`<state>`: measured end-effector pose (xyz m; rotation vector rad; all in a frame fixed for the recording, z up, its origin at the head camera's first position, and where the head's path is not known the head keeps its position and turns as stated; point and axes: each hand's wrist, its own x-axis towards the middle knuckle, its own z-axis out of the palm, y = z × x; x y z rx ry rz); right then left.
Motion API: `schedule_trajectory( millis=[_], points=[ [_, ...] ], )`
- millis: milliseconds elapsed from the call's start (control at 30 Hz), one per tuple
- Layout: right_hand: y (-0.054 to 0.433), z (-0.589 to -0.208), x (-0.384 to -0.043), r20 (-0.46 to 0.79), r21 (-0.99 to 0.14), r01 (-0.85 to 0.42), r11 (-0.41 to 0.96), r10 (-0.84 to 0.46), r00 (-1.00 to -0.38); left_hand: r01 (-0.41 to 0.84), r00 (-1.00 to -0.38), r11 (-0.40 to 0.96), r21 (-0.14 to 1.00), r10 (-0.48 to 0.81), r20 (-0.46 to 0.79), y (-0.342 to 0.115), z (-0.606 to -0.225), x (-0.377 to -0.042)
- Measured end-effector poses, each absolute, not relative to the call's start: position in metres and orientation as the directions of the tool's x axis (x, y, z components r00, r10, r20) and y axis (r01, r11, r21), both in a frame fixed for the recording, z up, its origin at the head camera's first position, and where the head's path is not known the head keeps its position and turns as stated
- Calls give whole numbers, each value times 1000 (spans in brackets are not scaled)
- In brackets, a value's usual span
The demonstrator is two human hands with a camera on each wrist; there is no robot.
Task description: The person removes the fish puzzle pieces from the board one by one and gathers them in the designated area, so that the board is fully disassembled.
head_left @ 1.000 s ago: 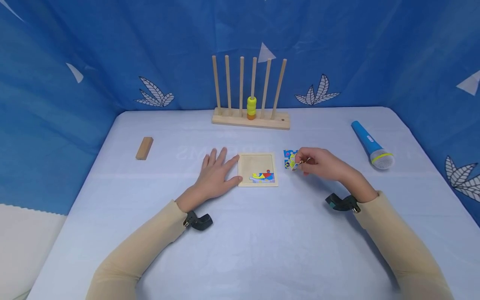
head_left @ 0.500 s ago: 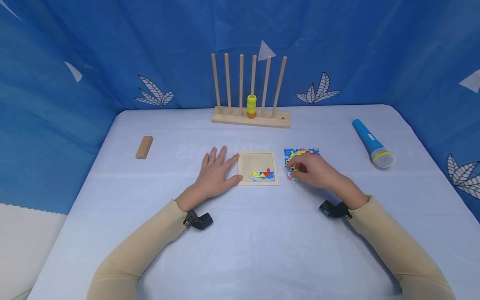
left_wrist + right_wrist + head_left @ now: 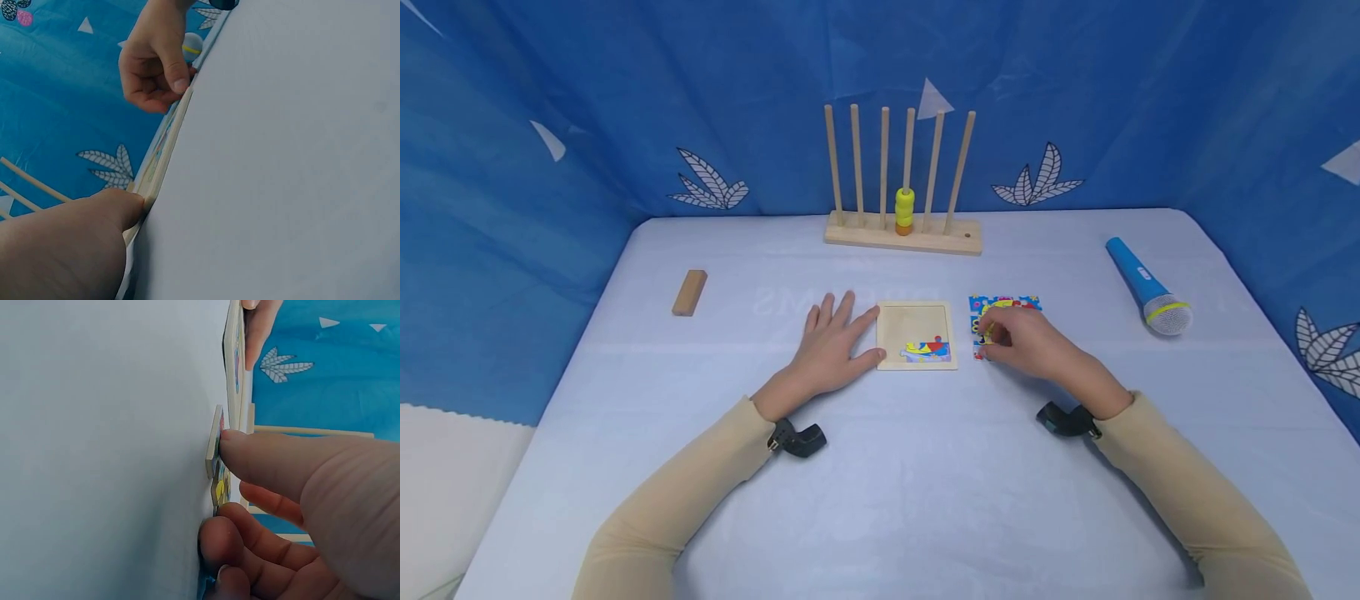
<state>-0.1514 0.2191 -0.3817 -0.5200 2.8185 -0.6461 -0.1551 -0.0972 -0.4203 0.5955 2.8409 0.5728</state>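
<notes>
My left hand (image 3: 831, 350) lies spread on the table, its thumb and index fingertip at the left edge of a square wooden puzzle tray (image 3: 913, 321). Joined puzzle pieces (image 3: 928, 351) in red, yellow and blue fill the tray's lower right corner. To the right of the tray, my right hand (image 3: 1026, 337) holds a small puzzle piece (image 3: 214, 447) low at the tabletop between thumb and curled fingers. Other colourful pieces (image 3: 1006, 301) lie around and beneath that hand, partly hidden by it. A yellow-marked piece (image 3: 220, 490) shows between thumb and fingers in the right wrist view.
Behind the tray stands a wooden peg rack (image 3: 902, 237) with yellow and orange beads (image 3: 904, 210) on one peg. A blue toy microphone (image 3: 1146, 283) lies at the right. On the left is a wooden block (image 3: 689, 292). A blue curtain (image 3: 775, 100) hangs behind the table.
My right hand has come down and slightly left with its puzzle piece, to the lower left of the loose pieces, uncovering more of them. The left hand has stayed at the tray.
</notes>
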Motion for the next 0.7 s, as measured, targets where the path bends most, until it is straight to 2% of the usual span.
schedule_trajectory(
  millis=[700],
  points=[
    [218,-382,-152,-90,-425,-325,845,-397,-914,345,-903,846,407,418,-103,-97,-419,-155]
  ],
)
